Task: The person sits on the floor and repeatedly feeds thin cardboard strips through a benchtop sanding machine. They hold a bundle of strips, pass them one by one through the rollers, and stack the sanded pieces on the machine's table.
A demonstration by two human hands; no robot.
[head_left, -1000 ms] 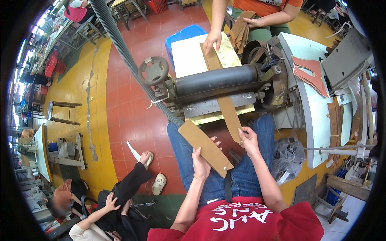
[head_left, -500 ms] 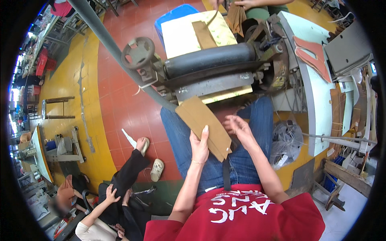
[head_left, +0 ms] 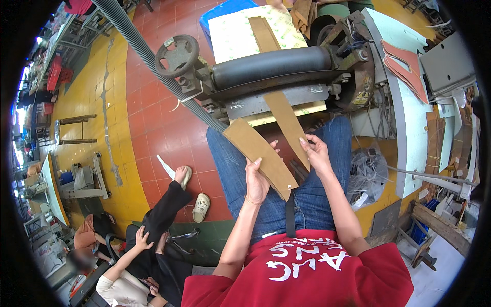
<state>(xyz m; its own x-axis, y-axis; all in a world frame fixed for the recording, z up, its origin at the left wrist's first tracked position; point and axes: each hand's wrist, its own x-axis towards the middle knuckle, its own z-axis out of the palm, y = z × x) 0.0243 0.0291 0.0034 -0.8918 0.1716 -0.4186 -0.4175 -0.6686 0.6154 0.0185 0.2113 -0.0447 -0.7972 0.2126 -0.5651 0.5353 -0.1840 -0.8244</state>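
My left hand [head_left: 257, 180] is closed round a stack of brown leather pieces [head_left: 258, 156] held over my lap, its thumb on top. In my right hand [head_left: 315, 152] one long brown leather strip [head_left: 286, 123] is pinched near its near end. The strip's far end lies on the metal feed plate [head_left: 243, 107] of a roller machine, just short of the black roller [head_left: 271, 66]. Beyond the roller, another brown piece [head_left: 264, 35] rests on a pale yellow board [head_left: 222, 38].
A handwheel [head_left: 176, 55] and a grey hose [head_left: 148, 66] stand left of the roller. At right is a pale table [head_left: 409, 148] with orange leather pieces [head_left: 406, 69]. A seated person [head_left: 130, 268] is at lower left; someone in green trousers [head_left: 348, 7] sits beyond the machine.
My right hand, earlier empty beside the stack, now holds a single strip stretched onto the feed plate. Beyond the roller, the other person's hand has drawn back from the yellow board.
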